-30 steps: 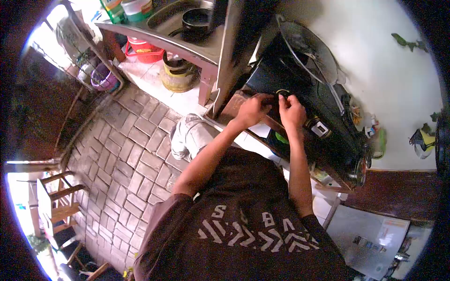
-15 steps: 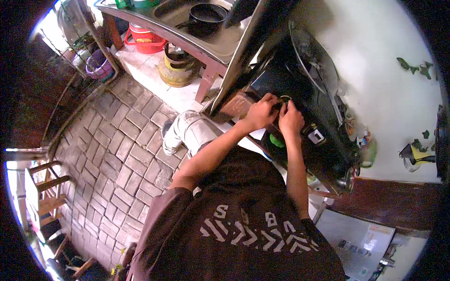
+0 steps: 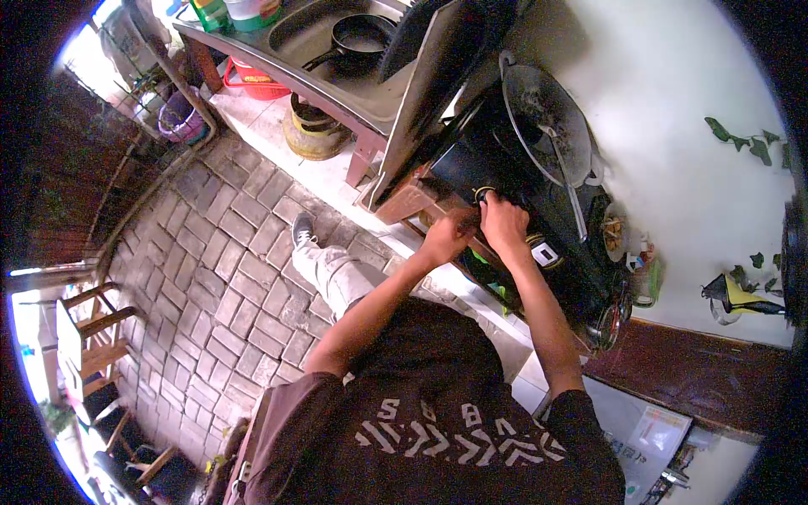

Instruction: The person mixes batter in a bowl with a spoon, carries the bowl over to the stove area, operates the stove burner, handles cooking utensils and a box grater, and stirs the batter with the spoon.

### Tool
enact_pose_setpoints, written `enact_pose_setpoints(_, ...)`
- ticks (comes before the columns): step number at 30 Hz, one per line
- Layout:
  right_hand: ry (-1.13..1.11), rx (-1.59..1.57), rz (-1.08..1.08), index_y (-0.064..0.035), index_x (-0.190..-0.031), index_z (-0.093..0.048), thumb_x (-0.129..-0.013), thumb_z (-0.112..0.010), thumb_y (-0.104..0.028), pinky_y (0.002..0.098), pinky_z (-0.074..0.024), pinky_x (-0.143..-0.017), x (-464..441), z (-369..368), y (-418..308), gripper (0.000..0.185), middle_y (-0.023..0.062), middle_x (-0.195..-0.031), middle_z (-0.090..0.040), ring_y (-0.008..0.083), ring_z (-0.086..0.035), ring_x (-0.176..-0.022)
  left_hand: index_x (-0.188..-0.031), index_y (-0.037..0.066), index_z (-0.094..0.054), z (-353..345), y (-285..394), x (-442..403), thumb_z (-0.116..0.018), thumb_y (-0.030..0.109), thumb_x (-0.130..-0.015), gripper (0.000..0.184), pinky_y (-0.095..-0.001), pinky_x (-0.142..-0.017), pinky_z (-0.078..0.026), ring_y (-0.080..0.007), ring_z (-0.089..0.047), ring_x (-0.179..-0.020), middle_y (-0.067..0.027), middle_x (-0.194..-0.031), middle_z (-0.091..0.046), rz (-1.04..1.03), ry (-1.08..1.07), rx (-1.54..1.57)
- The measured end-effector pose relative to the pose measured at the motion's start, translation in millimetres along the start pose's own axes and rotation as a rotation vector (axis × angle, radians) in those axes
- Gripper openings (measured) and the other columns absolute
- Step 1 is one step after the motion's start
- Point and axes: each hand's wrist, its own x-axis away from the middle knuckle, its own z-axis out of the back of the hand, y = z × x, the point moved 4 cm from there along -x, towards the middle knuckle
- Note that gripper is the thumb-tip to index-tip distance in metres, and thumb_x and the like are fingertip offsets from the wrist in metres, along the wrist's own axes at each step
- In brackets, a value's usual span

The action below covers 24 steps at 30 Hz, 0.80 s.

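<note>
My right hand [image 3: 506,225] reaches over the front of the black stove [image 3: 471,162]. Its bent fingers are closed at a small dark round piece with a gold rim [image 3: 484,194], whose kind I cannot make out. Close beside it on the left, my left hand [image 3: 450,237] is closed near the brown wooden edge [image 3: 421,202]. Whatever lies between the left fingers is hidden. A similar gold-edged piece with a white face [image 3: 545,253] sits just right of my right wrist. On the stove stands a large grey wok [image 3: 532,93], with a long-handled utensil [image 3: 569,195] lying across it.
A sink [image 3: 303,34] with a black frying pan [image 3: 364,34] stands at upper left. Under its counter are a gas cylinder [image 3: 311,135] and a red bucket [image 3: 257,82]. A small bowl of food [image 3: 614,231] lies right of the wok. Brick paving [image 3: 219,269] covers the floor.
My left hand has drawn back toward the wooden edge, away from the gold-rimmed piece. My right hand stays at that piece. The camera view has shifted, bringing more of the wok into sight.
</note>
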Motion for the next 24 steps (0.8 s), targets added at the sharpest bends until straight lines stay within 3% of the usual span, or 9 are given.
enact_pose_setpoints(3, 0.043, 0.031, 0.088, -0.0085, -0.099, -0.058, -0.091, -0.052, -0.029, 0.0491, -0.0507, -0.056, -5, -5, 3, 0.023, 0.0173, -0.072, -0.066, 0.0357, -0.066, -0.066, -0.123, 0.009, -0.056, 2, -17, 10, -0.062, 0.018, -0.082, 0.043, -0.0413, -0.077, -0.052, -0.0308, -0.067, -0.086, -0.0181, -0.11, -0.063, 0.087, -0.033, -0.036)
enact_pose_setpoints(6, -0.038, 0.005, 0.108, -0.006, -0.095, -0.058, -0.092, -0.051, -0.027, 0.0474, -0.0519, -0.061, -7, -3, 2, 0.023, 0.0172, -0.076, -0.065, 0.0367, -0.065, -0.069, -0.123, 0.009, -0.055, 2, -32, 18, -0.062, 0.018, -0.082, 0.042, -0.0402, -0.077, -0.052, -0.0294, -0.067, -0.087, -0.017, -0.112, -0.063, 0.156, -0.017, 0.034)
enact_pose_setpoints(15, 0.003, 0.2, 0.291, -0.0059, -0.094, -0.059, -0.092, -0.05, -0.021, 0.0449, -0.0536, -0.061, -19, -15, 2, 0.017, 0.0158, -0.078, -0.066, 0.034, -0.067, -0.069, -0.119, 0.003, -0.056, 7, -35, 26, -0.062, 0.013, -0.084, 0.036, -0.0356, -0.074, -0.053, -0.0268, -0.068, -0.085, -0.0157, -0.115, -0.062, 0.188, 0.029, 0.111)
enact_pose_setpoints(19, -0.057, 0.165, 0.267, -0.0067, -0.091, -0.06, -0.09, -0.052, -0.021, 0.0453, -0.0532, -0.06, -16, -7, 1, 0.016, 0.0164, -0.077, -0.066, 0.0349, -0.066, -0.068, -0.118, 0.005, -0.057, 11, -14, 14, -0.062, 0.014, -0.084, 0.036, -0.038, -0.075, -0.053, -0.029, -0.068, -0.085, -0.0183, -0.112, -0.063, 0.15, 0.028, 0.134)
enact_pose_setpoints(21, 0.125, -0.103, 0.211, -0.0075, -0.089, -0.06, -0.089, -0.053, -0.024, 0.0479, -0.0518, -0.059, -4, 7, 0, 0.017, 0.0182, -0.073, -0.065, 0.0376, -0.065, -0.067, -0.118, 0.008, -0.058, 9, -4, 5, -0.061, 0.018, -0.084, 0.035, -0.0406, -0.077, -0.053, -0.0312, -0.066, -0.089, -0.0194, -0.11, -0.063, 0.203, -0.047, -0.018)
enact_pose_setpoints(22, 0.124, -0.095, 0.219, -0.0075, -0.089, -0.06, -0.089, -0.053, -0.024, 0.0479, -0.0518, -0.059, -4, 8, -2, 0.017, 0.0182, -0.073, -0.065, 0.0376, -0.065, -0.067, -0.118, 0.009, -0.058, 7, 0, 2, -0.059, 0.021, -0.085, 0.035, -0.0423, -0.081, -0.051, -0.0336, -0.064, -0.096, -0.0191, -0.108, -0.064, 0.119, 0.003, 0.139)
enact_pose_setpoints(24, 0.053, -0.098, 0.053, -0.0076, -0.091, -0.058, -0.089, -0.054, -0.026, 0.0515, -0.0498, -0.059, -1, 3, 0, 0.019, 0.0202, -0.071, -0.064, 0.041, -0.063, -0.067, -0.118, 0.009, -0.058, -5, -12, -8, -0.059, 0.021, -0.085, 0.035, -0.0426, -0.082, -0.05, -0.0342, -0.062, -0.099, -0.0185, -0.108, -0.064, 0.094, 0.018, 0.127)
